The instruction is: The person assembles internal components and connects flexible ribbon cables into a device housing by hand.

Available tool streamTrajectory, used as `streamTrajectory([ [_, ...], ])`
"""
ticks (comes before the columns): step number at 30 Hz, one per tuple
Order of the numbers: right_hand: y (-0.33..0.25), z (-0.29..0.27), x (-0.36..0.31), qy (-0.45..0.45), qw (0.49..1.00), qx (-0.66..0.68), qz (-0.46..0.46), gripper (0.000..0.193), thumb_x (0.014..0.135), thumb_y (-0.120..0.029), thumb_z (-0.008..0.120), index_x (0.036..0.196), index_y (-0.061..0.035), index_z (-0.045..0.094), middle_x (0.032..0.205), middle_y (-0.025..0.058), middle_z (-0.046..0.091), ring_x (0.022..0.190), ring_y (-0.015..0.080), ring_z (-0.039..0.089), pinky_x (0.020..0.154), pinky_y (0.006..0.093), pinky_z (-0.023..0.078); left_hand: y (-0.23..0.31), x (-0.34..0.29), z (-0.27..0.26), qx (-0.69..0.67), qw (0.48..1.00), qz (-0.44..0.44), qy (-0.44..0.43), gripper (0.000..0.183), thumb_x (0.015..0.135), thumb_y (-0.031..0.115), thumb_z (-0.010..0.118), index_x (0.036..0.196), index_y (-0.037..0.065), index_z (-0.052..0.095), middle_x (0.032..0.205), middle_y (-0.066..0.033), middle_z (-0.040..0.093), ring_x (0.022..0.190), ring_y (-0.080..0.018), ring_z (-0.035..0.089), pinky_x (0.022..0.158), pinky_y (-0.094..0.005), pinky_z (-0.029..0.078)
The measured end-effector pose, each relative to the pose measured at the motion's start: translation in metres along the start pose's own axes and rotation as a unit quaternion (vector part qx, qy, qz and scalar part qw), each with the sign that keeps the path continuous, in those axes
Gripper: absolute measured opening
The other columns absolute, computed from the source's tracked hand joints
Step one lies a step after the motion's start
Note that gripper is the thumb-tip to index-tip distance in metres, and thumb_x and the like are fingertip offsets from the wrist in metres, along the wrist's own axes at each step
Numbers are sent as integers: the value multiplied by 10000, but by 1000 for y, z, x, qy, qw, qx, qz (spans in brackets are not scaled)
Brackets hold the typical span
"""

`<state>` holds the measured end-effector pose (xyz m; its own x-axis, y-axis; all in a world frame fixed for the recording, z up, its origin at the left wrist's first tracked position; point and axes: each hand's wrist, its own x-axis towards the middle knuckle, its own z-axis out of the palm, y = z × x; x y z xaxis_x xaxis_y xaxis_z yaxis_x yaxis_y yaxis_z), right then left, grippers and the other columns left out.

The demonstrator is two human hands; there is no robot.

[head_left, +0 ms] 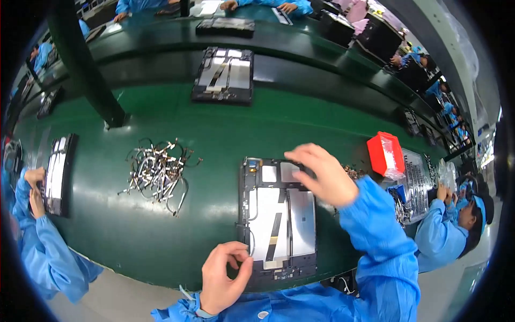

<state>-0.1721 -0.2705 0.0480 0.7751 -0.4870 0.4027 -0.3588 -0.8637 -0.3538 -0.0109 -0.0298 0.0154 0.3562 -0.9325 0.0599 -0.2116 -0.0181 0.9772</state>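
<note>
An opened tablet (308,236) lies in front of me on the green table, its silvery battery plates, flat dark ribbon strip and small boards exposed. My left hand (225,273) is at its lower left edge, thumb and forefinger pinched on a thin black cable (252,234) that loops out along that edge. The exact fingertip contact is hard to see. Over the tablet's upper right corner hovers my right hand (324,177), fingers stretched out and apart, with nothing visible in them; it hides part of that corner.
Left of the tablet lies a tangled pile of short cables (158,174). A red bin (385,155), small loose parts and a clear tray (414,188) are at the right. Another opened tablet (224,75) sits farther back, near a green post (88,70). Co-workers sit on both sides.
</note>
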Motion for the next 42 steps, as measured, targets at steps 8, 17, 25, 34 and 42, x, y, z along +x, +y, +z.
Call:
streamTrajectory([
  [8,-91,14,-54,-100,981,165,17,362,727,14,687,1081,-56,713,932,64,657,759,189,640,655,288,541,1,4,14,-87,994,-54,-48,301,812,6,707,1065,11,544,816,-60,635,691,-130,586,593,-253,477],
  [17,-78,46,-38,-49,878,358,315,177,807,13,681,975,-10,734,850,78,702,724,102,662,636,227,528,4,20,-8,362,914,182,3,277,720,143,710,989,77,688,969,-20,632,896,-208,584,771,-352,416],
  [25,-66,48,-33,-68,869,379,310,114,801,-31,706,912,-5,705,782,67,669,663,115,659,589,239,549,-7,30,-5,452,865,216,-14,289,727,137,691,1015,108,692,973,8,633,901,-172,582,773,-332,417],
  [34,-63,47,-27,-89,885,362,279,127,789,21,690,914,9,711,790,53,651,654,62,599,533,190,497,-10,33,-2,479,842,246,-34,340,690,87,678,1029,100,696,970,-2,640,894,-195,584,790,-358,405],
  [42,-58,49,-27,-86,894,357,256,127,790,12,693,915,-3,710,782,43,647,627,63,592,510,194,484,-10,44,5,526,812,252,0,267,692,121,654,956,133,688,886,25,599,826,-150,595,713,-311,412],
])
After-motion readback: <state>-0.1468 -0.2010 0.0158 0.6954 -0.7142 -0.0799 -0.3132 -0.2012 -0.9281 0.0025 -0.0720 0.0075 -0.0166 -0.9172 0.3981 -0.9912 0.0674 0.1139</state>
